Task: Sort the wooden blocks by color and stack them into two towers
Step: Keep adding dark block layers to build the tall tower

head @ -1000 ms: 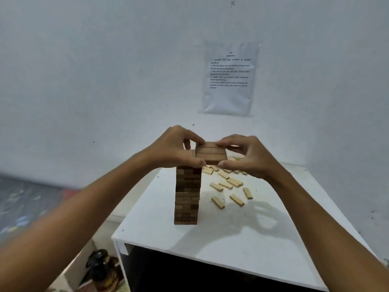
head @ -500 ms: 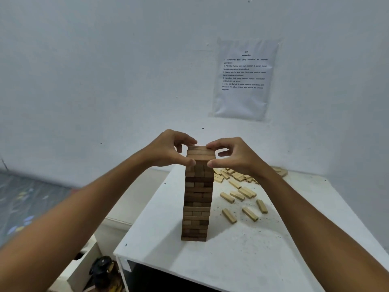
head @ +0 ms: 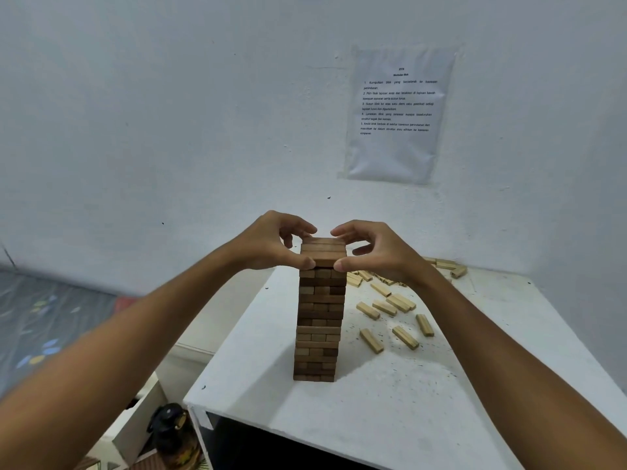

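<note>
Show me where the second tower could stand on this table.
Bare room lies on the white table near its front edge, right of the dark brown block tower and in front of the scattered pale wooden blocks. Behind those, toward the wall, it is crowded. Both hands pinch the top layer.

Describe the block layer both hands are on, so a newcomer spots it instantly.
On the white table stands one tall dark-wood tower. Its top layer is pinched at the near corners by the left hand and right hand. Unlike the pale loose blocks lying flat to the right, it sits highest.

top layer (head: 323,252) now squared onto tower (head: 319,317)
</note>
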A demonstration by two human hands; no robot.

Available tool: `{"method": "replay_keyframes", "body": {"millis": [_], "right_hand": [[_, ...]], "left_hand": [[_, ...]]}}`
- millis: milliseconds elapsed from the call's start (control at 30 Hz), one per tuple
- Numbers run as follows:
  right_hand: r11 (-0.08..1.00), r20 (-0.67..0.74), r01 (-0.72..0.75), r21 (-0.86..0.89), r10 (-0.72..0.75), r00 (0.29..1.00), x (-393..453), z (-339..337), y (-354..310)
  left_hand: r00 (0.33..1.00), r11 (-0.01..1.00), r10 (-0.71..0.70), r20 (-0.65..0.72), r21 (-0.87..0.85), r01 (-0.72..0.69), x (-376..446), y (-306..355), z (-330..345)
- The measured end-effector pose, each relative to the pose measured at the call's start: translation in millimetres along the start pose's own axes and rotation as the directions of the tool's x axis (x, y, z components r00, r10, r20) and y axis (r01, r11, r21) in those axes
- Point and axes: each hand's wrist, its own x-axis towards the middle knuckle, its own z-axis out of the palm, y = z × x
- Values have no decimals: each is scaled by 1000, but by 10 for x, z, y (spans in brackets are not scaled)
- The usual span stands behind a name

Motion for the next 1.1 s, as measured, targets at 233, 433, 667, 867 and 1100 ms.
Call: {"method": "replay_keyframes", "body": {"millis": [233,433,667,867,1100], "right_hand": [[1000,15,-11,-5,11,1000,7,22,16],[1000,23,-20,1,20,1000,2,14,38],[1000,23,-23,12,23,999,6,22,42],[999,26,-34,19,33,999,0,22,48],[999,29,-40,18,39,999,-13,26,39]], "left_hand": [[1000,1000,-14,-12,-7,14,-22,-33,4],[1000,1000,-14,8,-17,14,-13,-26,11],[1000,1000,-13,12,-24,13,-16,-45,9],[1000,1000,-23,6,-6,23,-7,-54,6],[1000,1000,-27,4,3,27,4,-85,13]]}}
